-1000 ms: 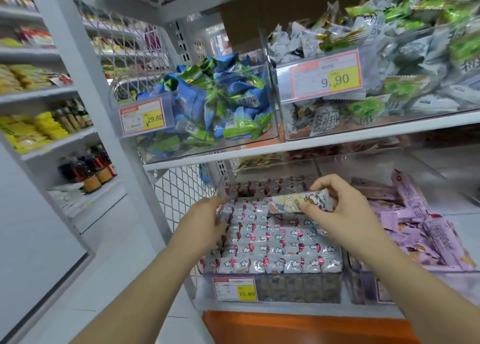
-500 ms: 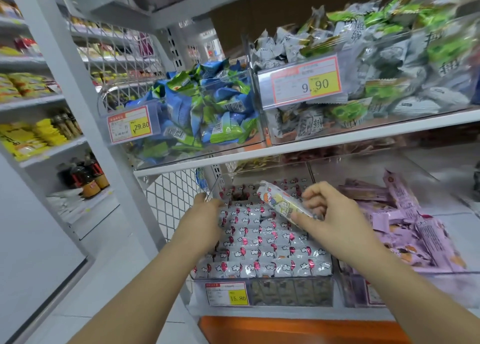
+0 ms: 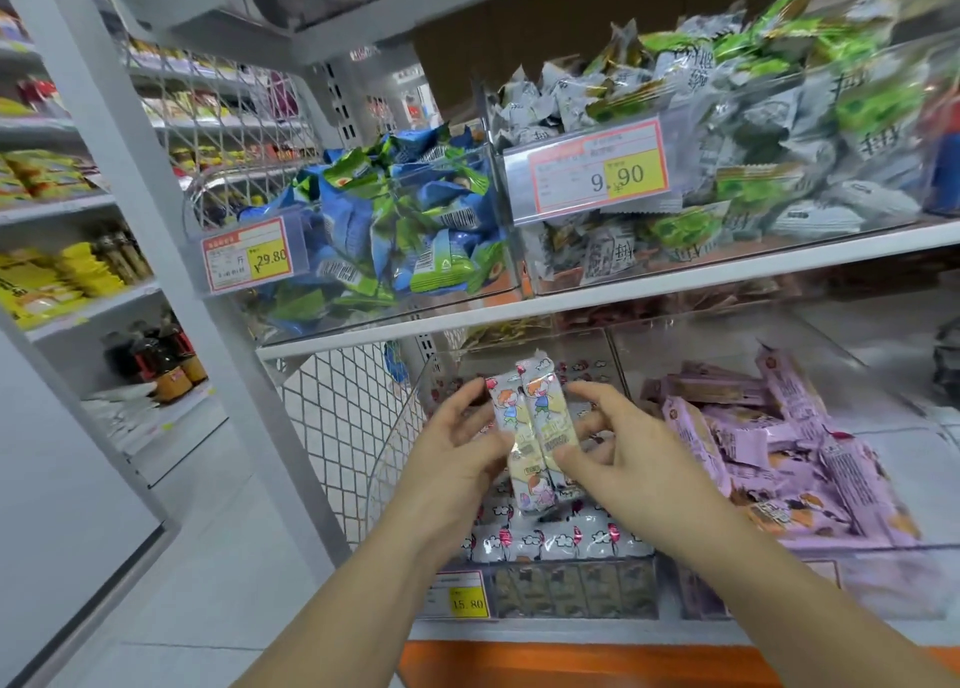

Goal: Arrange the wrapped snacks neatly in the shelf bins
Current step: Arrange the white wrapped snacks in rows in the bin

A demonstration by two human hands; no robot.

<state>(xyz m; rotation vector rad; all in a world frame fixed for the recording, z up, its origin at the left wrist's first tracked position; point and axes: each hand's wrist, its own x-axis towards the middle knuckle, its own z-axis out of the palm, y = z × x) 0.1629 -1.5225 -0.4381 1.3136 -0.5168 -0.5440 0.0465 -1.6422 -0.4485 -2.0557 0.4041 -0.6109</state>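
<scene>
place: shop | evidence: price tags (image 3: 597, 170) (9.90, 29.80) on clear shelf bins (image 3: 779, 251) of wrapped snacks | aisle shelves (image 3: 78, 204) with bottles (image 3: 161, 360)

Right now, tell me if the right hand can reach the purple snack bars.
Probably yes: the purple snack bars lie in an open-topped bin beside the right hand, nothing between. But it pinches the cartoon-printed packs, so free it first.

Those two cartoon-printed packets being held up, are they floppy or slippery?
Probably fairly stiff: the cartoon-printed packets stand upright between the left hand and right hand without drooping. Their glossy wrappers likely slide against each other. Seemingly light, held by just a pinch from each side.
</scene>
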